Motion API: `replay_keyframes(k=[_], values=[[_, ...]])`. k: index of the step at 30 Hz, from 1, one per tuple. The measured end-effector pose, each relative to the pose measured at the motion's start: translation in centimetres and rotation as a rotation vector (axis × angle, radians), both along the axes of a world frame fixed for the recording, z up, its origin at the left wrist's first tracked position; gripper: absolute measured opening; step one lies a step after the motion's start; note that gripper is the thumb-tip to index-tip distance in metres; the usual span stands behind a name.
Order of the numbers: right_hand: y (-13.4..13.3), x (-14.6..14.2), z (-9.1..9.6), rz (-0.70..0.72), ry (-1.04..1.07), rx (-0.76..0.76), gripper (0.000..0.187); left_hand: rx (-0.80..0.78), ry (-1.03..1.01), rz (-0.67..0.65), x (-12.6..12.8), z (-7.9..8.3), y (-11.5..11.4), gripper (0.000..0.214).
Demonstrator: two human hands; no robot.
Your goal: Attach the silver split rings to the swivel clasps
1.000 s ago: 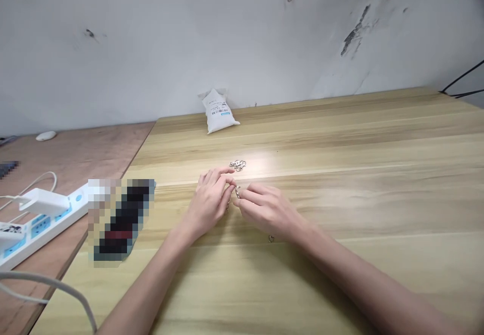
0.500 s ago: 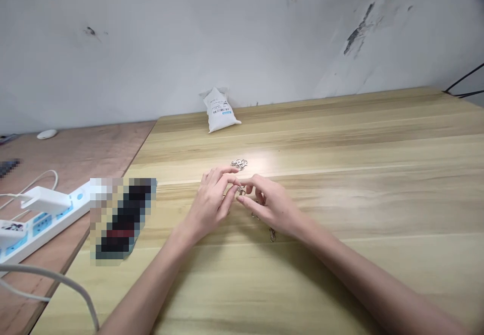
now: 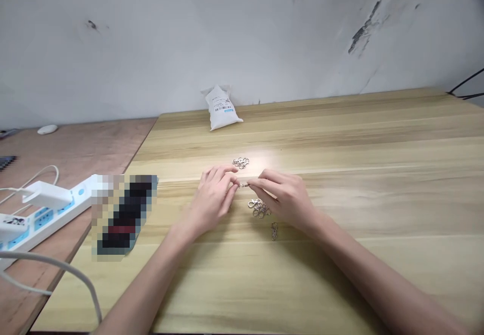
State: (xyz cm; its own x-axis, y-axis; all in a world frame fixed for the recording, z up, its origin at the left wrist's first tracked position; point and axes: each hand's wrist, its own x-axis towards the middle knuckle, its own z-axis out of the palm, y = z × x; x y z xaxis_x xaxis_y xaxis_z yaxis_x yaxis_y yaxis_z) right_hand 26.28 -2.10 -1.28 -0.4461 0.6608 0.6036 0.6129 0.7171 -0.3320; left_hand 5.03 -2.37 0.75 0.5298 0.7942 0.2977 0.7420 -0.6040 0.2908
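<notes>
My left hand point(image 3: 213, 198) and my right hand point(image 3: 285, 197) meet over the light wooden table point(image 3: 340, 173), fingertips pinched together on a small metal clasp point(image 3: 244, 185) held between them. Just below the right fingers lies a small heap of metal clasps and rings point(image 3: 259, 208), and a single clasp point(image 3: 274, 231) rests a little nearer to me. A second small pile of metal rings point(image 3: 240, 162) sits beyond the hands.
A small white bag point(image 3: 222, 108) leans near the wall at the table's back edge. To the left, on a reddish table point(image 3: 83, 148), lie a white power strip point(image 3: 41, 214) with a plugged charger, white cables point(image 3: 56, 279) and a white mouse point(image 3: 47, 129). A blurred dark object point(image 3: 123, 219) lies at the table's left edge.
My right hand has shifted right and lifted slightly, uncovering the heap of clasps beneath it. Both hands keep pinching the small clasp between them.
</notes>
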Motion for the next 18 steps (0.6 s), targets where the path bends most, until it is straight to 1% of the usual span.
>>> replay_keyframes(k=[2,4,7,10,13,15,16,18], values=[[-0.4,-0.4,0.1,0.000,-0.047,0.072,0.026,-0.068,-0.011,-0.026,0.0,0.1,-0.1,0.014],[-0.9,-1.0,0.2,0.033,-0.114,0.138,0.028,-0.108,-0.025,-0.051,0.0,0.2,-0.3,0.015],[-1.7,-1.9,0.6,0.129,-0.182,0.222,0.031,-0.123,-0.026,-0.073,0.1,0.5,-0.5,0.016],[-2.2,-2.5,1.0,0.202,-0.218,0.247,0.032,-0.108,-0.001,-0.070,0.0,0.7,-0.5,0.017],[-2.0,-2.3,1.0,0.238,-0.273,0.183,0.031,-0.069,0.038,-0.029,-0.7,0.6,0.0,0.017],[-1.5,-1.8,0.7,0.226,-0.308,0.110,0.028,-0.051,0.081,0.008,-1.7,0.4,0.4,0.015],[-1.2,-1.4,0.5,0.205,-0.313,0.075,0.026,-0.045,0.104,0.008,-2.2,0.3,0.6,0.014],[-0.6,-0.8,0.1,0.149,-0.345,-0.016,0.023,-0.063,0.146,-0.040,-3.1,0.2,1.0,0.013]])
